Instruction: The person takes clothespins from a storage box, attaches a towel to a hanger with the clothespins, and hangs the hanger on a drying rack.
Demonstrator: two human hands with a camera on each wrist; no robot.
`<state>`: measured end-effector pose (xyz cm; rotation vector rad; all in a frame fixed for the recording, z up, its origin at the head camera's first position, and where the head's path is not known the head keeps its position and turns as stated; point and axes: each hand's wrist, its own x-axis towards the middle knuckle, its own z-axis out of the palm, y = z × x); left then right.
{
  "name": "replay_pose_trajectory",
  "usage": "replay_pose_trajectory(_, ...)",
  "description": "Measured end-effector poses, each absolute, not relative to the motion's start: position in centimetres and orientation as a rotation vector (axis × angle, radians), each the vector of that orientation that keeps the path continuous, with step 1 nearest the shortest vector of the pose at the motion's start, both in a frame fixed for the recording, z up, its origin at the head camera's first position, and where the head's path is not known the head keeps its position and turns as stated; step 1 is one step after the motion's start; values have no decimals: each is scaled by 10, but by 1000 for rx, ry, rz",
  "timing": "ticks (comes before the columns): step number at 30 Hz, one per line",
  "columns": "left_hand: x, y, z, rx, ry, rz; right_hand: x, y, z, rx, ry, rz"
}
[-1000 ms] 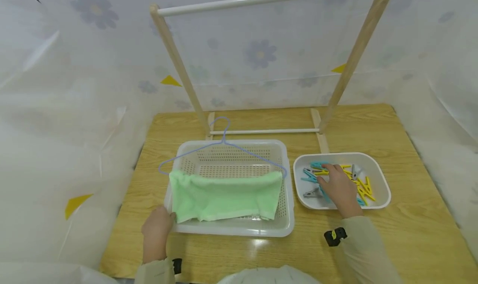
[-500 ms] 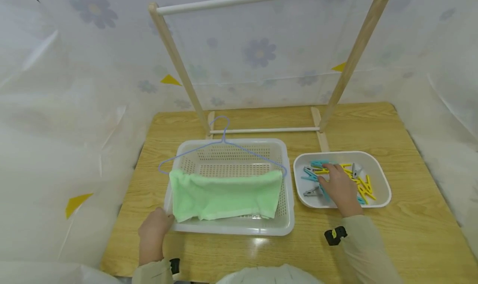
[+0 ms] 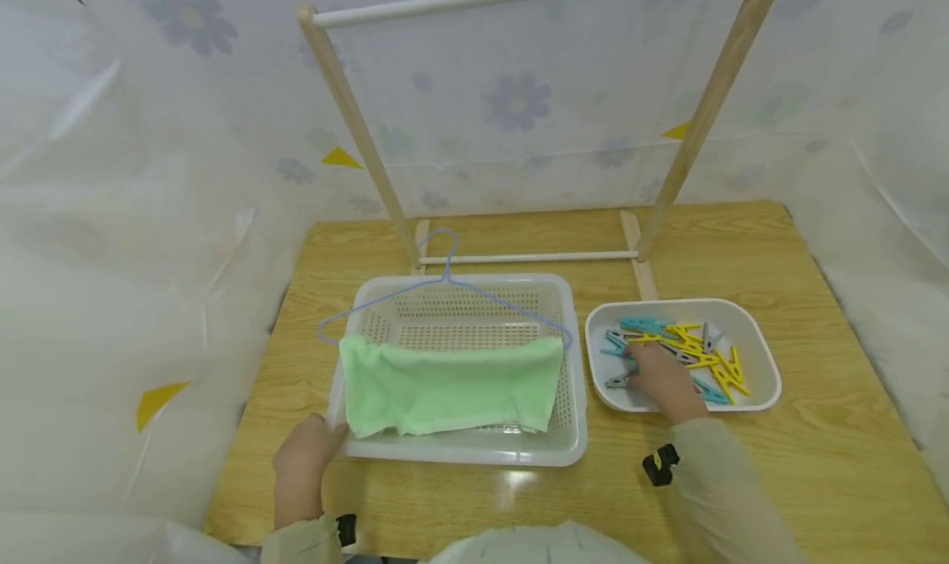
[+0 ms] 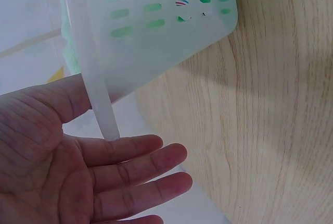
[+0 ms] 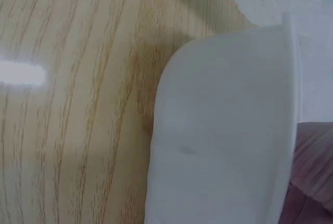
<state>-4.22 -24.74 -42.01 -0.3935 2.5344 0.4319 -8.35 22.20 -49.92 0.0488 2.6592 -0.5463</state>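
Spanning the head view, a wood-grained table [image 3: 853,432] runs out of frame at the bottom, its near edge partly covered by clothing. On it stands a wooden rack [image 3: 356,126]; its right post and the right end of its upper bar are cut off at the top. The white perforated basket [image 3: 467,450] sits in front of the rack, part of its floor hidden. A blue hanger [image 3: 446,281] lies across the basket, its left end past the rim; its lower part is concealed by a green towel [image 3: 452,391]. The white tray [image 3: 756,358] stands just right of the basket; the right wrist view shows only part of it. The left hand [image 3: 307,449] holds the basket's near left corner: thumb over the rim, forefinger touching it, other fingers extended and slightly apart, the little finger cut off in the left wrist view. The right hand [image 3: 660,379] is in the tray; its fingertips are hidden, so whether they are apart, together or pinching anything cannot be told. Yellow, blue and grey pegs [image 3: 689,348] lie jumbled around it, too overlapped to count.
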Motion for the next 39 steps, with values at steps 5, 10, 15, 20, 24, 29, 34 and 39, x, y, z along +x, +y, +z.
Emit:
replay_pose_trajectory(5, -43, -247, -421, -394, 2538, 447, -84, 220, -506, 20, 2632, -449)
replay_pose_trajectory(10, -43, -246, -423, -399, 2541, 441, -86, 219, -511, -18, 2607, -388)
replay_pose_trajectory(15, -42, -245, -424, -401, 2545, 457, -86, 218, -513, -20, 2625, -378)
replay_pose_trajectory(20, -41, -244, -424, -404, 2548, 460, -86, 219, -513, -75, 2682, -353)
replay_pose_trajectory(24, -42, -244, -424, -403, 2548, 457, -86, 219, -511, -111, 2716, -324)
replay_pose_trajectory(29, -41, -244, -424, -408, 2538, 460, -87, 218, -508, 118, 2740, -415)
replay_pose_trajectory(34, -41, -245, -424, -419, 2529, 452, -88, 214, -502, 287, 2614, -427)
replay_pose_trajectory(39, -40, -246, -425, -434, 2533, 464, -87, 212, -503, 310, 2562, -422)
